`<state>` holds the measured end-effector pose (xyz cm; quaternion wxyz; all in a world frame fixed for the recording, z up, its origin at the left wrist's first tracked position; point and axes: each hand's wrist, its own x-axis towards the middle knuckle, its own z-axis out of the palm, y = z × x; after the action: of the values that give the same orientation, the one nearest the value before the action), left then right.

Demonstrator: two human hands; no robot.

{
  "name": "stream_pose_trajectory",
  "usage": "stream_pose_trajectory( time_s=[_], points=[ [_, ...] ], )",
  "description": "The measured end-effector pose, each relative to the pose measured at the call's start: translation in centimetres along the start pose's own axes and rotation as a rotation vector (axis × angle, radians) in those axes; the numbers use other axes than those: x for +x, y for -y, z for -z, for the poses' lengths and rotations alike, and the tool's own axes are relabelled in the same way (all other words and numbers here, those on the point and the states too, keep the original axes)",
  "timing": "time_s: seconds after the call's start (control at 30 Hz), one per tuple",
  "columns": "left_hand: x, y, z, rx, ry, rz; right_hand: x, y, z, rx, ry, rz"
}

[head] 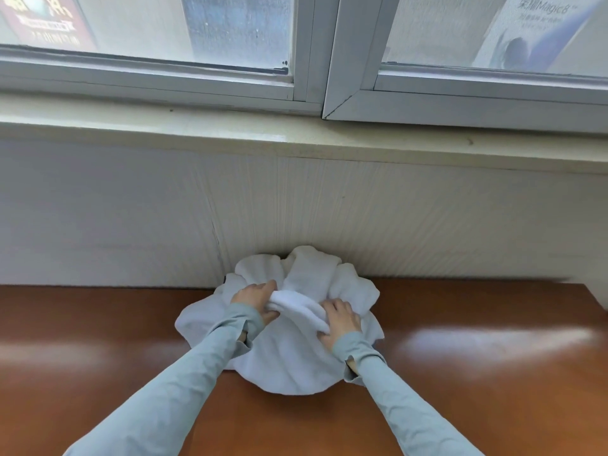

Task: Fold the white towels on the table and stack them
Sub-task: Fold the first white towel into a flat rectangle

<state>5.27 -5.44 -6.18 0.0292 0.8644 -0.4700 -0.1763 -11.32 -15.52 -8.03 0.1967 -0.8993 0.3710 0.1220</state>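
Both hands pinch one bunched fold of white cloth between them: my left hand (256, 299) curls its fingers and thumb round the fold's end at about ten o'clock from the heap's middle, and my right hand (340, 319) clamps the other end at about three o'clock, thumb under and fingers over.

Going down in size, the brown table (477, 373) fills the lower view, with the pale wall (131, 209) rising from its far edge at twelve o'clock and a window sill (230, 133) above that.

On the table, pushed up against the wall, lies the heap of white towels (292, 366), crumpled and rounded, its rumpled lobes spreading toward twelve, nine and three o'clock. I cannot tell how many towels it holds.

Smallest is the gripped fold (297, 306), a tight roll running across the heap's middle between my hands.

I judge the task barely begun: no towel lies flat or folded, no stack shows anywhere on the table. Pulling one towel free, folding each and stacking all remain.
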Motion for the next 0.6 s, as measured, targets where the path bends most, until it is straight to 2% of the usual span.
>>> stream_pose_trajectory(
  time_s=[0.07,0.13,0.2,0.4,0.47,0.6],
  points=[
    [-0.2,-0.7,1.3,-0.026,-0.049,0.009,0.7,0.6,0.9,0.136,-0.108,-0.07],
    [-0.2,-1.0,3.2,-0.115,-0.105,0.051,1.2,1.6,3.0,0.38,-0.245,-0.108],
    [0.0,-0.9,5.1,-0.252,-0.184,0.021,1.4,2.6,6.3,0.548,-0.396,-0.072],
    [-0.6,-3.8,12.4,-0.748,-0.454,-0.16,-0.9,4.8,18.1,0.746,-0.766,0.087],
    [-0.9,-5.3,15.0,-0.796,-0.456,-0.243,-2.4,4.9,21.2,0.773,-0.884,0.151],
    [-0.8,-8.7,17.5,-0.831,-0.313,-0.373,-5.1,3.6,25.0,0.743,-1.039,0.21]
  ],
)
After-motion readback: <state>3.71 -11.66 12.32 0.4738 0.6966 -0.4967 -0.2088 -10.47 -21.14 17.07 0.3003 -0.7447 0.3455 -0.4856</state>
